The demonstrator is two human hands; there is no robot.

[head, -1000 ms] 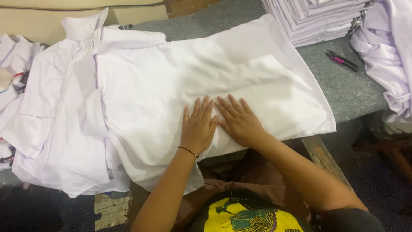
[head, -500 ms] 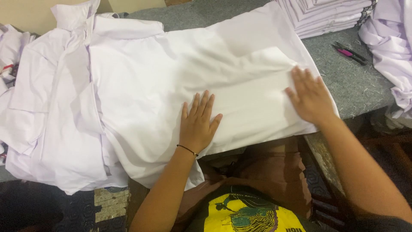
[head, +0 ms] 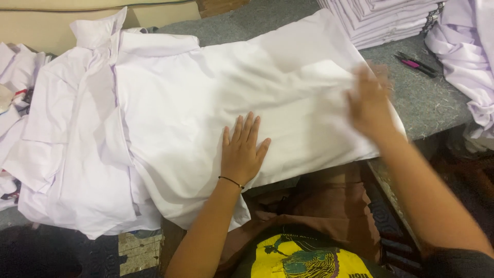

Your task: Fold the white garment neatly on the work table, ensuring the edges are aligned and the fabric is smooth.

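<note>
- Head view: the white shirt (head: 206,103) lies spread across the grey tabletop (head: 427,103), filling the middle.
- The left hand (head: 243,152) presses flat on the shirt, fingers spread wide, at 6 o'clock of it.
- The right hand (head: 369,103), blurred, lies open on the shirt's edge at 3 o'clock.
- Folded white shirts (head: 381,18) are stacked at 1 o'clock; a pink pen (head: 416,64) lies near them.

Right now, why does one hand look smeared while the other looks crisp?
In the head view, the right hand is motion-blurred, its fingers streaked over the white shirt; the left hand lies flat and sharp. Soft, even light, only faint shadows in the cloth folds, no glare.
</note>
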